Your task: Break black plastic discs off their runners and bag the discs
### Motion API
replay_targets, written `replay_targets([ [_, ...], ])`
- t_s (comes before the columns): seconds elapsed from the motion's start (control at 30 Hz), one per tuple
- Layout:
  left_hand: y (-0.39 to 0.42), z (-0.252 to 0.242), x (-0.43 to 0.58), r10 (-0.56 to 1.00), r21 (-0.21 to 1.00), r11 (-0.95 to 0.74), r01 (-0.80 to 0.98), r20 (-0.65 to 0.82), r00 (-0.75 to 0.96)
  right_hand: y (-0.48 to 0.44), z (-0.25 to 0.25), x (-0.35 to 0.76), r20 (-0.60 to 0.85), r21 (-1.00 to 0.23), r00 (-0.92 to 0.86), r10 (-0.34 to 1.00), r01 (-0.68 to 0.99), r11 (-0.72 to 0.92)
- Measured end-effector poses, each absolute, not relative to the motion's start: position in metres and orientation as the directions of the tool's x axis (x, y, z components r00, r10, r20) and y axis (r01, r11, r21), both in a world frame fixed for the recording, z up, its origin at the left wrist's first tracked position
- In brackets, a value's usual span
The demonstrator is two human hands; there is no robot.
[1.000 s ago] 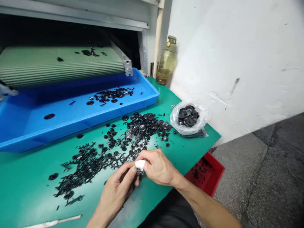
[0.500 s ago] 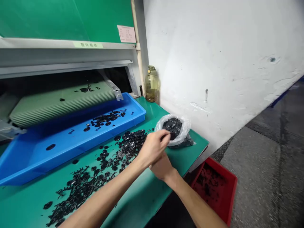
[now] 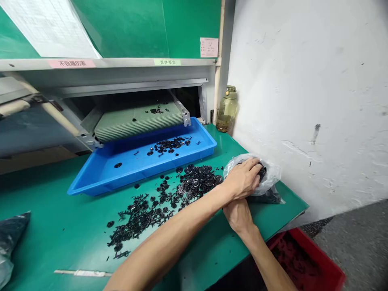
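My left hand (image 3: 244, 180) reaches over the mouth of a clear plastic bag (image 3: 274, 173), its fingers stretched out and resting on the black plastic parts (image 3: 262, 171) inside. The bag stands open at the right end of the green table. Crossed beneath my left wrist is my right hand (image 3: 238, 214), beside the near side of the bag; its fingers are hidden. Left of both hands, a loose pile of small black round discs and thin branching pieces (image 3: 194, 182) spreads over the table.
A blue tray (image 3: 142, 174) with some black parts sits under the end of a green conveyor belt (image 3: 139, 123). A bottle (image 3: 227, 111) stands by the white wall. Below the table edge is a red bin (image 3: 332, 268). Another filled bag (image 3: 12, 238) and a thin white tool (image 3: 89, 273) lie left.
My left hand has gone from closed at the bag's near rim to fingers stretched over its mouth. The right hand stays below it. The view has turned left.
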State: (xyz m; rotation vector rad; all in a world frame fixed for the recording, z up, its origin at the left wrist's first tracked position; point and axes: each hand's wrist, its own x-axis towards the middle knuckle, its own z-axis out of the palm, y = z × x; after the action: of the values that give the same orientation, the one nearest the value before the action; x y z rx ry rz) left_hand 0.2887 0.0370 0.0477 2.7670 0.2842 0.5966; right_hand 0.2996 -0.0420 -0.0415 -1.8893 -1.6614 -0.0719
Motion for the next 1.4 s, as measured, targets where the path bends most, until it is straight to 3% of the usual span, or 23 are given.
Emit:
replay_targets([
  [0.13, 0.041, 0.047, 0.249, 0.176, 0.295, -0.954, 0.049, 0.422, 0.889, -0.029, -0.035, 0.299, 0.357, -0.337, 0.232, 0.905, 0.935, -0.107],
  [0.27, 0.061, 0.031, 0.192, 0.371, 0.325, -0.916, 0.235, 0.463, 0.805, -0.014, -0.009, 0.293, 0.278, -0.272, 0.223, 0.934, 0.951, -0.146],
  [0.37, 0.081, 0.010, 0.160, 0.476, 0.318, -0.874, 0.367, 0.410, 0.778, 0.004, 0.008, 0.289, 0.191, -0.214, 0.248, 0.950, 0.955, -0.206],
  [0.5, 0.096, -0.012, 0.136, 0.474, 0.295, -0.870, 0.394, 0.287, 0.832, 0.017, 0.019, 0.293, 0.061, -0.188, 0.211, 0.976, 0.962, -0.196],
  [0.63, 0.096, -0.010, 0.118, 0.391, 0.297, -0.899, 0.323, 0.210, 0.896, 0.002, 0.021, 0.301, 0.025, -0.259, 0.138, 0.990, 0.957, -0.127],
  [0.77, 0.075, 0.004, 0.105, 0.340, 0.287, -0.920, 0.266, 0.252, 0.906, -0.015, 0.016, 0.303, 0.076, -0.383, 0.127, 0.989, 0.919, -0.089],
  [0.97, 0.033, -0.002, 0.087, 0.051, 0.248, -0.968, -0.019, 0.272, 0.961, -0.020, 0.002, 0.308, 0.185, -0.574, 0.224, 0.957, 0.815, -0.080],
  [1.13, 0.042, -0.005, 0.051, 0.149, 0.241, -0.965, 0.103, 0.183, 0.972, -0.025, -0.008, 0.309, 0.238, -0.682, 0.202, 0.950, 0.731, 0.015],
  [1.27, 0.051, 0.002, 0.023, 0.160, 0.149, -0.979, 0.138, 0.147, 0.976, -0.027, -0.012, 0.301, 0.268, -0.732, 0.186, 0.945, 0.677, 0.075],
  [1.4, 0.046, 0.000, 0.015, 0.163, 0.111, -0.985, 0.136, 0.299, 0.940, -0.026, -0.014, 0.300, 0.323, -0.756, 0.179, 0.929, 0.640, 0.139],
])
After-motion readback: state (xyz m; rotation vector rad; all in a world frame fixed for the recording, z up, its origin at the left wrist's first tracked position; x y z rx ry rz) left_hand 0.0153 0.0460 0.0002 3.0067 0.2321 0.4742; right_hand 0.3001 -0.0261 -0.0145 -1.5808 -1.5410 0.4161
